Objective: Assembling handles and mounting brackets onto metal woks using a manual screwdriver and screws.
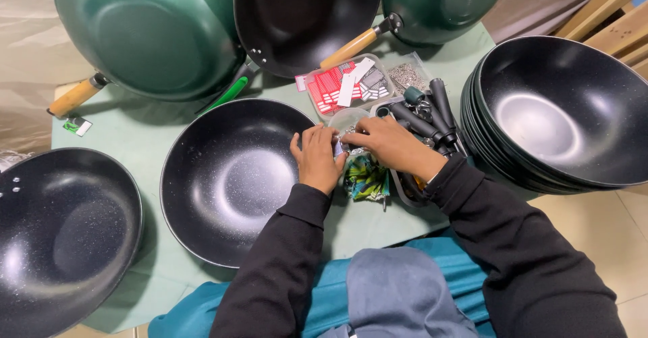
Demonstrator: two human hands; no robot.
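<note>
— Green counter [145,132], woks all round. What's in the hands?

— Left hand [316,157] and right hand [391,145], fingers pinching a small packet [339,147] beside the middle wok [233,179], above the tub [347,118].

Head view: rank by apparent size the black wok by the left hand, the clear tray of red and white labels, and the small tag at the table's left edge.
1. Black wok beside the left hand
2. Clear tray of labels
3. Small tag
The gaps are plain; nearness does not blur this order.
</note>
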